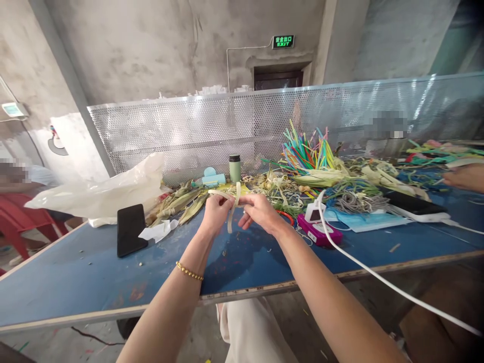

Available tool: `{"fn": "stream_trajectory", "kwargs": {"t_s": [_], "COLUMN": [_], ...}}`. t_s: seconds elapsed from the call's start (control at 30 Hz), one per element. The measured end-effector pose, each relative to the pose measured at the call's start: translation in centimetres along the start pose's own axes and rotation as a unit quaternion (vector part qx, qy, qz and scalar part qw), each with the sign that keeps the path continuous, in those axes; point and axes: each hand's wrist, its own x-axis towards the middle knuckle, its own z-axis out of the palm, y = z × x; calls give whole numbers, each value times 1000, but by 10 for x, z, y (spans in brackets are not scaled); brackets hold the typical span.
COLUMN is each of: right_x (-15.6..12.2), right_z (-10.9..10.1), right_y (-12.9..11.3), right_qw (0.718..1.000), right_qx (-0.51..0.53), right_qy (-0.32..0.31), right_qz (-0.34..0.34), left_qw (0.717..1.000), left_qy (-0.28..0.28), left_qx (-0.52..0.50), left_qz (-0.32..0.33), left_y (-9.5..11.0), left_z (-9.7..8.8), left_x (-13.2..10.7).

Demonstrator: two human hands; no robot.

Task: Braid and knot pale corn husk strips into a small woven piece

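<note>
Left arm (172, 307) and right arm (321, 277): bare, reaching forward. Left hand (218, 212): pinches. Right hand (260, 212): half-curls, close beside it.

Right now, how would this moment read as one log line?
left hand: pinching pale strip | right hand: holding pale strip | surface: blue tabletop | left side: black phone | beyond hands: green bottle

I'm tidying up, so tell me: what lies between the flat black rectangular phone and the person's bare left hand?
In the head view, a crumpled white paper scrap lies nearer the phone, and long dried tan husks nearer the left hand.
</note>
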Motion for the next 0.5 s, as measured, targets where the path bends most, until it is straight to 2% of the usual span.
{"fn": "stream_trajectory", "kwargs": {"t_s": [0.1, 0.23, 0.5], "right_x": [3, 4, 3], "right_z": [0, -1, 0], "right_y": [3, 4, 3], "right_qw": [1000, 999, 997], "right_qx": [-19, -17, -23], "right_qy": [-3, -6, -18], "right_qz": [-18, -39, -73], "left_qw": [1000, 1000, 973], "left_qy": [-4, -5, -33], "left_qx": [12, -27, -188], "left_qz": [7, -5, -133], "left_y": [5, 6, 4], "left_z": [2, 1, -4], "left_x": [-2, -2, 0]}}
